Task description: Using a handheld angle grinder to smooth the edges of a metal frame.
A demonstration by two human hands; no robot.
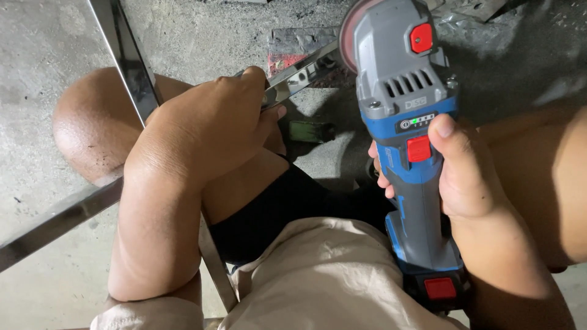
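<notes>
The right hand point(468, 174) is wrapping tightly around the body of a blue and grey angle grinder point(408, 122), thumb lying near its red switch, the tool's long axis pointing away from the person with its disc point(347, 36) at the far end. The left hand point(208, 122) is clamping closed around a shiny metal bar point(299, 76) that is running diagonally from lower left to upper right over the knee. The disc is sitting just beside the bar's far end, right of the left hand, above the concrete floor point(49, 36).
</notes>
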